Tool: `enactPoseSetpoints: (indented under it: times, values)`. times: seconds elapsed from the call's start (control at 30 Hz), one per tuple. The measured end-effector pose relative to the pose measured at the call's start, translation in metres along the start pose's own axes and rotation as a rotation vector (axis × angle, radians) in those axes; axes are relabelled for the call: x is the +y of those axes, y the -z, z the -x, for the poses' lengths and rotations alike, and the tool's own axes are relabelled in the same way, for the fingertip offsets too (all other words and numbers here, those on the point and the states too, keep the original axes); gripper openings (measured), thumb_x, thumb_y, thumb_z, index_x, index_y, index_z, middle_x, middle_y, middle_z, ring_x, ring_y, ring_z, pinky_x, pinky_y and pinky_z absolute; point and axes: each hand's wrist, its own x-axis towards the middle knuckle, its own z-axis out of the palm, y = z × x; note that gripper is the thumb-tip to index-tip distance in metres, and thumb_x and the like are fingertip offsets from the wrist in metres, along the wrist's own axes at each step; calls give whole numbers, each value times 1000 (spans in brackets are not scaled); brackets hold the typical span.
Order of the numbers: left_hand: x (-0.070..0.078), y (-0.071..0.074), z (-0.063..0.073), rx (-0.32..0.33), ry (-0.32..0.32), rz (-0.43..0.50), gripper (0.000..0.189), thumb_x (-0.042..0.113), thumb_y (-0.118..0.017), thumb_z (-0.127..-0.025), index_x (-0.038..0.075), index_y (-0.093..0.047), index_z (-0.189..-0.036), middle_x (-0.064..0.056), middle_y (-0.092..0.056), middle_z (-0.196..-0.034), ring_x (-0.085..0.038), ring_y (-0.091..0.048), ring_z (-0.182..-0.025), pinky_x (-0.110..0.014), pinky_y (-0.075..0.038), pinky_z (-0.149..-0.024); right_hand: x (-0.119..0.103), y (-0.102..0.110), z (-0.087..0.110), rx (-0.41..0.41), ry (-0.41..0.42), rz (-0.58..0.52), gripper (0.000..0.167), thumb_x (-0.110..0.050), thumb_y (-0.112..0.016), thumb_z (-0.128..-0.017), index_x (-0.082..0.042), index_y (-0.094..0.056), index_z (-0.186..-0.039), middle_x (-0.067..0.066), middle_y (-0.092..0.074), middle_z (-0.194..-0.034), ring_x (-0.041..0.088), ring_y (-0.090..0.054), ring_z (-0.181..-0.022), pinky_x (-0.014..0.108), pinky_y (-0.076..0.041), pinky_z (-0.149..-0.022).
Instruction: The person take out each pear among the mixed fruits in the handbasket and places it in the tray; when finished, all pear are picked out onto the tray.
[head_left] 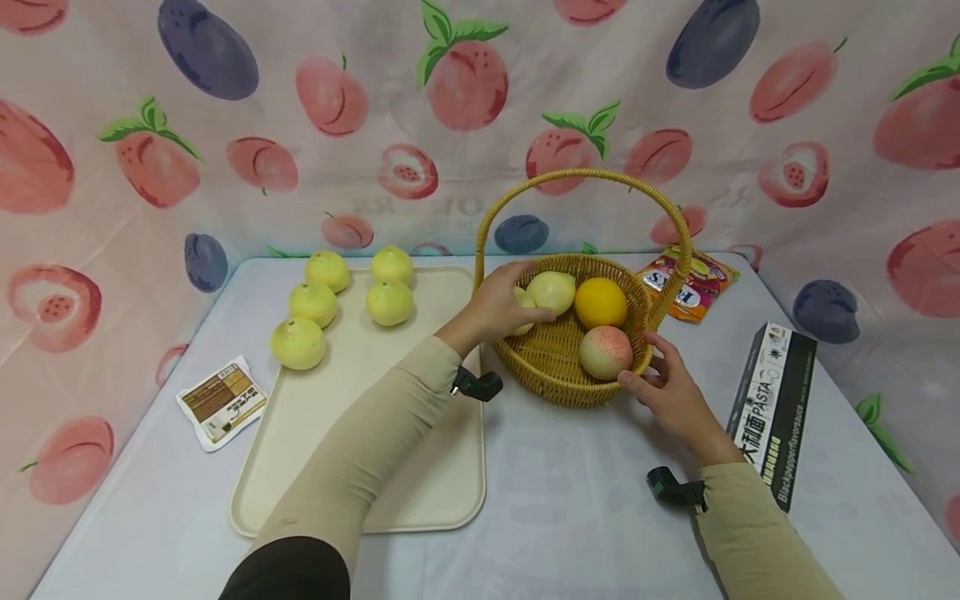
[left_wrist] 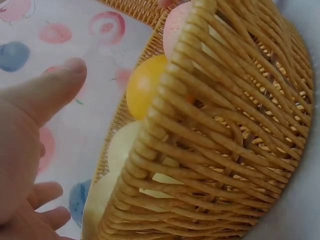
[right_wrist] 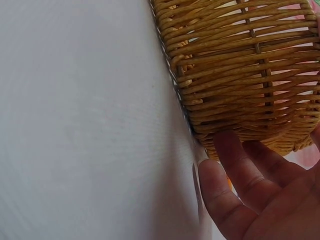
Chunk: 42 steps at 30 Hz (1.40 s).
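now, mid-frame, the left hand (head_left: 497,302) is poised, fingers spread, by a pale fruit (head_left: 553,292), while the basket (head_left: 551,385) is touched, seemingly for steadying, by the right hand (head_left: 667,387), fingers parted.

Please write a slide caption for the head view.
Left hand over a wicker basket of fruit, right hand touching its side.

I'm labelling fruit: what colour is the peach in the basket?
The peach is pale cream with pinkish-red speckling, best seen in the head view.
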Motion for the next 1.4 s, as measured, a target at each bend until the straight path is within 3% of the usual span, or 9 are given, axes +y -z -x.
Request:
enactPoseSetpoints:
  times: [0.2, 0.57, 0.8, 0.9, 1.13, 1.4]
  values:
    - [1, -4, -5, -16, 44, 5, 87, 37, -79, -88, 6, -34, -155, -12, -37, -157, -28, -35, -142, -41, -34, -113, 2, 0, -1, -3, 7, -2, 93, -44, -63, -98, -18, -1, -162, 30, -22, -158, 44, -47, -127, 34, -49, -92]
    - [2, -13, -12, 18, 48, -93, 82, 41, -77, -88, 8, -40, -153, -12, -39, -155, -30, -34, -142, -43, -34, -112, 2, 0, -2, -7, 5, -5, 93, -45, -63, -98, -20, 1, -162, 30, -21, -158, 44, -46, -129, 54, -43, -103]
    - [-1, -14, -12, 30, 47, -169, 79, 43, -76, -89, 12, -42, -152, -11, -39, -155, -35, -32, -142, -50, -32, -112, 1, 0, -2, -6, 1, -4, 93, -45, -63, -98, -21, 0, -162, 29, -22, -158, 42, -47, -127, 41, -48, -96]
    - [-2, -14, -11, 11, 22, -142, 78, 41, -76, -90, 11, -41, -153, -11, -39, -155, -32, -31, -143, -46, -31, -113, 1, 0, -2, -5, 3, -3, 93, -45, -63, -98, -21, 0, -162, 29, -23, -158, 42, -48, -127, 38, -48, -94]
    - [-2, -12, -8, -99, 6, -36, 77, 34, -75, -92, 10, -38, -154, -9, -40, -154, -25, -43, -136, -38, -40, -108, 0, 1, -1, -3, 6, -3, 93, -45, -63, -98, -19, 0, -162, 30, -23, -157, 43, -47, -127, 49, -46, -100]
    - [-2, -12, -5, -168, 25, -74, 69, 34, -75, -91, 10, -46, -149, -9, -53, -144, -23, -50, -130, -35, -43, -104, 3, 1, -1, -6, 3, -1, 94, -45, -63, -98, -20, 0, -162, 30, -23, -157, 43, -47, -127, 45, -47, -98]
